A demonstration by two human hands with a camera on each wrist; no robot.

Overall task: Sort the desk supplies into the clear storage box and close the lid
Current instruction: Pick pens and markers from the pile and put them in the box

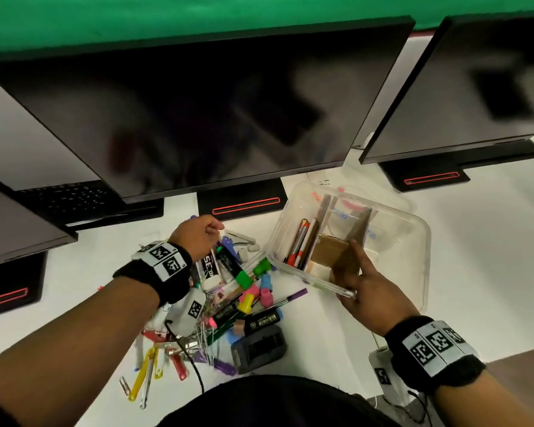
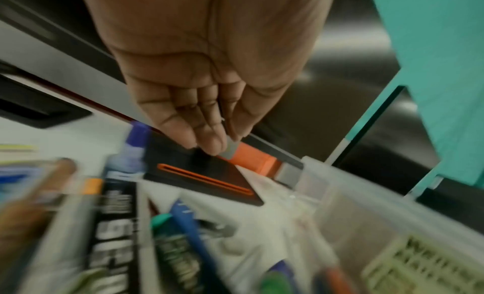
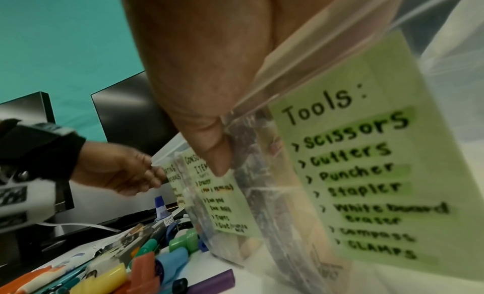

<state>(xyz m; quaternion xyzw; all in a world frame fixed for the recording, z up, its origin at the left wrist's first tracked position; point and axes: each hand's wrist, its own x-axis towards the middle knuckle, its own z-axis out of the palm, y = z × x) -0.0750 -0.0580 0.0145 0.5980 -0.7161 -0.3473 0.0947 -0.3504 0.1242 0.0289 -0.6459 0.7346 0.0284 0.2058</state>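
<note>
The clear storage box [image 1: 395, 229] sits tilted on the white desk, split by cardboard dividers [image 1: 327, 254], with pens [image 1: 301, 241] in its left compartment. My right hand [image 1: 350, 278] grips the box's near rim, thumb [image 3: 218, 153] pressed on the wall beside a green "Tools" label [image 3: 366, 174]. A heap of markers, highlighters and glue [image 1: 238, 288] lies left of the box. My left hand [image 1: 215, 228] reaches over the heap's far end. There its fingertips [image 2: 209, 141] pinch the grey end of an orange-and-grey stick [image 2: 248, 159]; that view is blurred.
Dark monitors stand behind, one black stand [image 1: 244, 204] just beyond my left hand. A grey and black device [image 1: 259, 349] and coloured key tags [image 1: 154, 365] lie near the front edge. More clear plastic [image 1: 420, 291] juts out right of the box. White desk [image 1: 490, 257] stretches rightward.
</note>
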